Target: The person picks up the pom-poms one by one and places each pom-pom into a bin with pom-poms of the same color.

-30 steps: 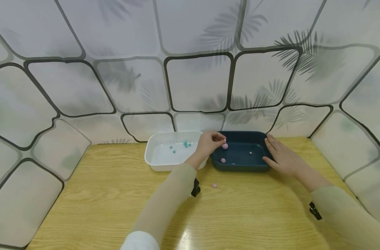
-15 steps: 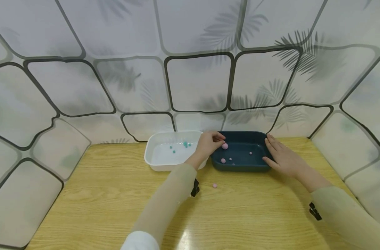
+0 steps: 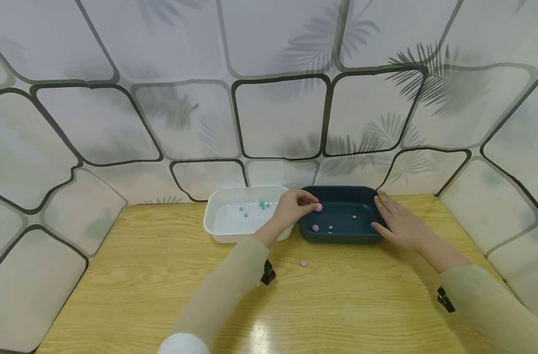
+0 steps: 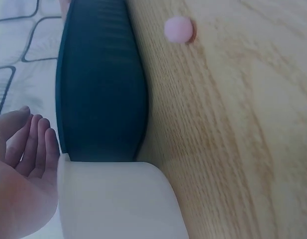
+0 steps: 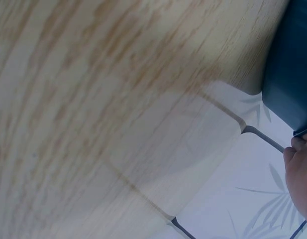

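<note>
My left hand (image 3: 293, 205) hovers over the left end of a dark blue tray (image 3: 340, 238), its fingertips overlapping a pink ball (image 3: 319, 208). In the left wrist view the fingers (image 4: 40, 144) are loosely bent, the thumb beside them, and no ball shows between. Other pink balls of different sizes lie in the tray, among them a larger one (image 3: 315, 228) and a tiny one (image 3: 331, 227). My right hand (image 3: 399, 223) rests on the tray's right end with its fingers extended along the rim. The right wrist view catches only part of that hand.
A white tray (image 3: 224, 237) stands against the blue tray's left side, with several small green balls (image 3: 262, 204) inside. One pink ball (image 3: 303, 263) lies on the wooden table (image 3: 348, 295) in front. A patterned backdrop (image 3: 282, 118) rises behind the trays.
A tiny pink ball has appeared in the blue tray and rolled slightly right. My left forearm has shifted a little left, its hand staying over the tray. The right hand keeps its place.
</note>
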Available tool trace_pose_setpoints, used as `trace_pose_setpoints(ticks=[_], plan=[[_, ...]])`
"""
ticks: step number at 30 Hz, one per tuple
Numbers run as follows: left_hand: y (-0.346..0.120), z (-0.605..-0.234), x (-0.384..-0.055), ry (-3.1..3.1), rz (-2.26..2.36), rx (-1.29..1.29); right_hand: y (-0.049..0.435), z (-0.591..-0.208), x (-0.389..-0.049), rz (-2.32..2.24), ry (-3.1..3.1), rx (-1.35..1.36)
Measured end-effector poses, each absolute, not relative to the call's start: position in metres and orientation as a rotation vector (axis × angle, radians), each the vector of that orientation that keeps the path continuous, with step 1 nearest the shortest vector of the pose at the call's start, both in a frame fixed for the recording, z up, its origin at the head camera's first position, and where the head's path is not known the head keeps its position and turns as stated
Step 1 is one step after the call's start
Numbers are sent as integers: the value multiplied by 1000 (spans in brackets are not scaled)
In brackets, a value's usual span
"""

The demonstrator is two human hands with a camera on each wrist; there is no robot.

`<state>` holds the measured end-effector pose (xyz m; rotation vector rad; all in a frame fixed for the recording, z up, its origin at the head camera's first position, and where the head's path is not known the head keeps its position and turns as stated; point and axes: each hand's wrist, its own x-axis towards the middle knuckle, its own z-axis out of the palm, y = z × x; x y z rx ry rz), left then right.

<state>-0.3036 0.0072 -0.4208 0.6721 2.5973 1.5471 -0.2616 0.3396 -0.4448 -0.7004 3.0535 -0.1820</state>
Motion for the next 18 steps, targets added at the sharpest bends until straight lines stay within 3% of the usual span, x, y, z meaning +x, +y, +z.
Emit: trace_pose_setpoints(ticks=[18], plan=[[-13,-416,-268,2445,1583,788,341,-448,-261,-199,3057,-702]])
